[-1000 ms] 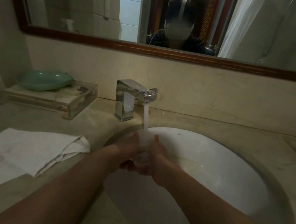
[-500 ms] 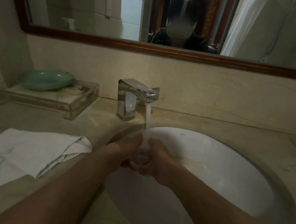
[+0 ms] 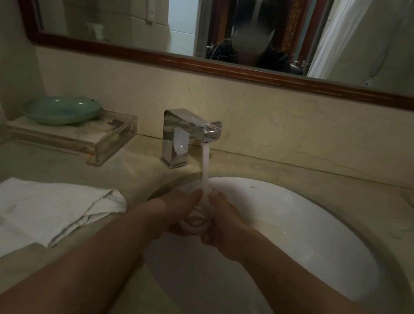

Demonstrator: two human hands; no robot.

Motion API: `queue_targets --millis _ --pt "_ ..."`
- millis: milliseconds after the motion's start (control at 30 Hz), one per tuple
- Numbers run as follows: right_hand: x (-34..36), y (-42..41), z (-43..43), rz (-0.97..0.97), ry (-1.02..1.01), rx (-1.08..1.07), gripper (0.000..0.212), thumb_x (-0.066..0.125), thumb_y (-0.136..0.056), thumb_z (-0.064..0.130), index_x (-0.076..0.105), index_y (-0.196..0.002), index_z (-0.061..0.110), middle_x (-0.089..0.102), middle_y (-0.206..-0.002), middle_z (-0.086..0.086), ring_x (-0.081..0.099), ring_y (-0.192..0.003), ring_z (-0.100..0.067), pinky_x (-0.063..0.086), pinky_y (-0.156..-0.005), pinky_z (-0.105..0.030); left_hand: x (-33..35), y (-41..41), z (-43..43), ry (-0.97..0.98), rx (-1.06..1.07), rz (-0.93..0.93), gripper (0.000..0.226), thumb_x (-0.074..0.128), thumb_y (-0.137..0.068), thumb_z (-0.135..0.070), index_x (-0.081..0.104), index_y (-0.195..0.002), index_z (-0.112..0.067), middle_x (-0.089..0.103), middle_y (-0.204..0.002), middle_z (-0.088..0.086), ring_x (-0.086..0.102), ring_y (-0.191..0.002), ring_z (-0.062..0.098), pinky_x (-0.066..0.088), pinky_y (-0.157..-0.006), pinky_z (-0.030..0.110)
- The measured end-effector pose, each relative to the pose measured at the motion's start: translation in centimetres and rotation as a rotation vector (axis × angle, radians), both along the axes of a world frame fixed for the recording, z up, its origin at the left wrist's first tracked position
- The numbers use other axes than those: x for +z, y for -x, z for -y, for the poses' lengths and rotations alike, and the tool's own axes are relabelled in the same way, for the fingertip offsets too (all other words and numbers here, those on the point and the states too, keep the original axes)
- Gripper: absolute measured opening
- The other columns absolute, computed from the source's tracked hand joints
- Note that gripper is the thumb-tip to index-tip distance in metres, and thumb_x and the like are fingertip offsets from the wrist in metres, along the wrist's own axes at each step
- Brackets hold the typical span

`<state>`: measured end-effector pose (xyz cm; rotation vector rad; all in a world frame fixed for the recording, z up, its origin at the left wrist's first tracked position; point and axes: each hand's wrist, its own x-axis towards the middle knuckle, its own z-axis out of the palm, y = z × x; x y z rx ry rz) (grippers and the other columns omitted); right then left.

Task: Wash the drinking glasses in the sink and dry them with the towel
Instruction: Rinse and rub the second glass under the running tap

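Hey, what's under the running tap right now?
A clear drinking glass, gripped between the left hand and right hand, catches the stream over the white sink. The hands cover its sides.

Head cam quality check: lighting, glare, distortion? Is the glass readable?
Head view: the light is dim, warm and low in contrast. Wide-angle stretch swells the forearms toward the bottom edge. The clear drinking glass, held between the left hand and right hand, is faint, and the white water stream washes out its top. The sink is the brightest patch. There is mild glare on the chrome faucet.
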<state>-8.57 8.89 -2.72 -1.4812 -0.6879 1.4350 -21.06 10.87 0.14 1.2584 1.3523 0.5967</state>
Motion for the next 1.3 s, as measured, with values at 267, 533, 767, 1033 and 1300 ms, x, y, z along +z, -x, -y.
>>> queue_targets --millis 267,533,767,1033,1300 --pt "-0.6 0.1 0.3 -0.299 -0.042 0.008 0.06 0.053 -0.096 0.06 0.064 -0.129 0.01 0.066 -0.126 -0.024 0.067 -0.112 -0.042 0.055 -0.087 -0.066 -1.2 -0.1 -0.6 0.073 0.003 -0.033 0.06 0.036 -0.106 -0.058 0.062 -0.129 -0.01 0.071 -0.104 0.014 0.067 -0.089 0.03 0.057 -0.08 0.036" --pt "0.5 1.3 0.5 -0.285 -0.066 0.001 0.035 0.05 -0.102 0.036 0.058 -0.128 0.015 0.07 -0.118 -0.021 0.072 -0.098 -0.04 0.059 -0.08 -0.061 -1.1 -0.1 -0.9 0.078 -0.027 0.023 0.062 0.058 -0.089 -0.073 0.068 -0.112 -0.016 0.077 -0.104 0.01 0.073 -0.102 0.033 0.058 -0.094 0.056" --pt "-0.1 0.7 0.2 -0.25 -0.036 -0.053 0.054 0.042 -0.101 0.059 0.068 -0.105 0.012 0.072 -0.098 -0.013 0.069 -0.086 -0.028 0.052 -0.099 -0.051 -0.7 0.0 -0.6 0.07 -0.028 0.077 0.063 0.043 -0.098 -0.068 0.057 -0.136 -0.019 0.073 -0.105 0.009 0.072 -0.089 0.027 0.06 -0.07 0.038" --pt "0.7 0.8 1.1 -0.159 -0.123 -0.002 0.032 0.043 -0.107 0.041 0.06 -0.129 0.025 0.069 -0.12 -0.015 0.07 -0.102 -0.035 0.061 -0.074 -0.047 -0.7 0.2 -0.4 0.187 0.03 0.173 0.06 0.047 -0.1 -0.063 0.059 -0.133 -0.014 0.07 -0.122 0.019 0.068 -0.112 0.038 0.058 -0.089 0.048" --pt "0.9 1.2 1.1 -0.199 -0.036 -0.053 0.048 0.047 -0.1 0.058 0.063 -0.108 0.014 0.071 -0.105 -0.017 0.07 -0.098 -0.034 0.058 -0.093 -0.047 -0.1 0.1 -0.1 0.069 0.022 0.053 0.061 0.048 -0.094 -0.071 0.061 -0.121 -0.017 0.071 -0.098 0.011 0.069 -0.085 0.028 0.059 -0.07 0.036"
